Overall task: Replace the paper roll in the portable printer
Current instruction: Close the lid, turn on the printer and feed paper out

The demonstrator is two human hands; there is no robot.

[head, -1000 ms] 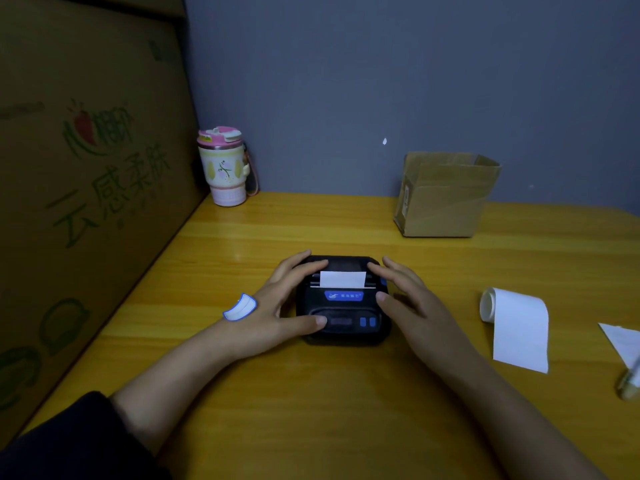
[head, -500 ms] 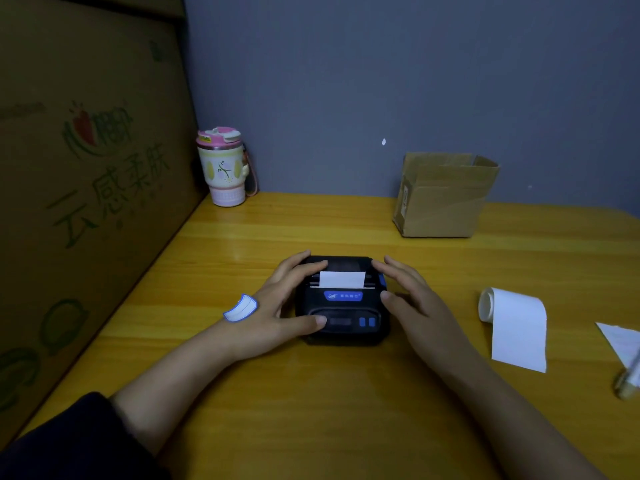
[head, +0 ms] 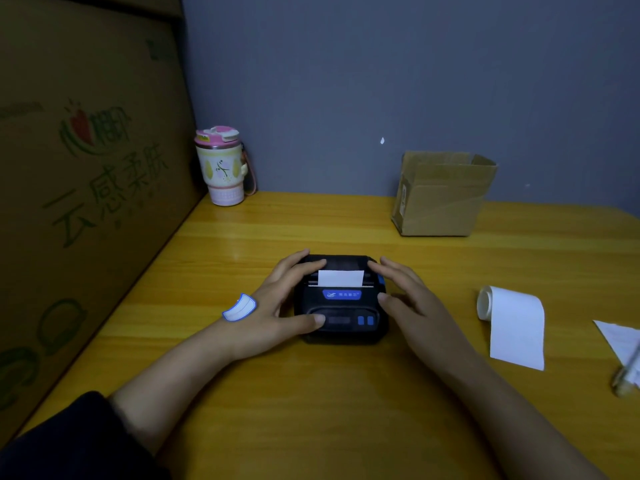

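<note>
Hands, left (head: 277, 306) and right (head: 412, 306), flank closed printer (head: 341, 306), fingers spread, seemingly touching it.

"云感柔肤" on cardboard box (head: 86, 188)

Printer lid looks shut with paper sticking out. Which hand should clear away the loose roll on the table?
Right. The right hand rests beside the printer on the same side as the loose roll, with bare table between. The left hand would probably have to cross over the printer.

Bare table (head: 346, 393) lies open before the printer (head: 341, 306); hands flank it.
</note>
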